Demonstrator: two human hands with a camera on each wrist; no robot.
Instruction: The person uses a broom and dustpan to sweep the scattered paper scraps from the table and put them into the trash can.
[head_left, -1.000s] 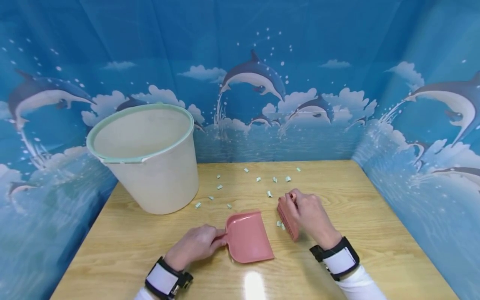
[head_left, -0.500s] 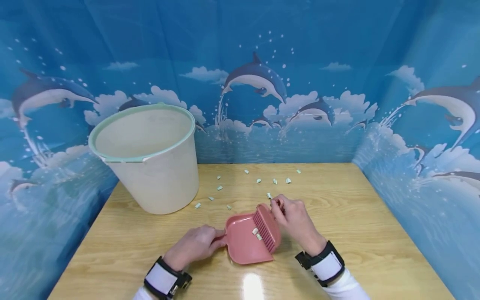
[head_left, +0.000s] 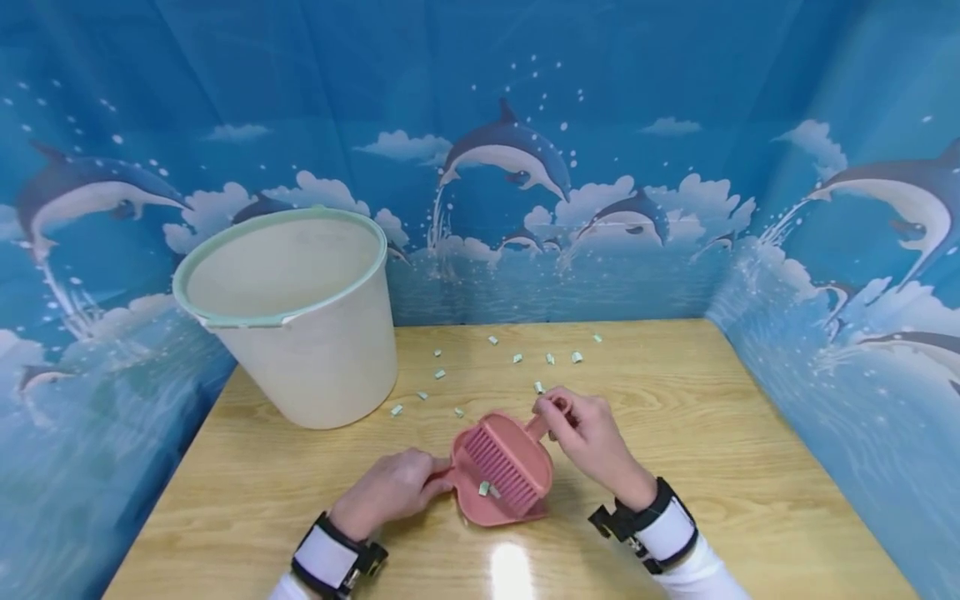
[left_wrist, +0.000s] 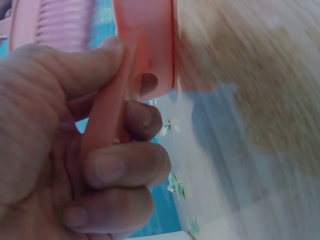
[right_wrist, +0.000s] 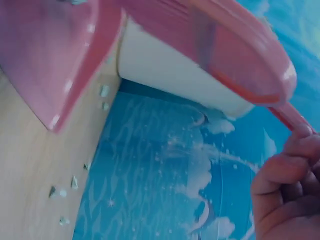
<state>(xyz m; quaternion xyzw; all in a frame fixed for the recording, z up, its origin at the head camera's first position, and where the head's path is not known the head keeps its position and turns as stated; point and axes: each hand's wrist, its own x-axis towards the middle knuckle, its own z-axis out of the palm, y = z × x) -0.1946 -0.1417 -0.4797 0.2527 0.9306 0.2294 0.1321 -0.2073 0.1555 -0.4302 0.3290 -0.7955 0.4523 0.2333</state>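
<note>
My left hand [head_left: 393, 492] grips the handle of a pink dustpan [head_left: 474, 502], its fingers wrapped around it in the left wrist view. The dustpan rests on the wooden table. Above the pan, my right hand [head_left: 592, 437] holds a pink hand brush [head_left: 516, 454] by its handle, the bristles [head_left: 501, 471] facing the pan. Two small paper scraps [head_left: 483, 488] lie in the pan beside the bristles. Part of the pan is hidden under the brush. Beyond the hands, several pale green paper scraps [head_left: 550, 359] are scattered on the table.
A large white bucket [head_left: 330, 358] with a pale green rim stands at the back left of the wooden table [head_left: 675, 400]. Blue dolphin-print curtains [head_left: 637, 275] hang behind the table and at both sides.
My right hand has brought the brush leftward over the dustpan, and two scraps went from the table into the pan. The left hand and dustpan have stayed almost still.
</note>
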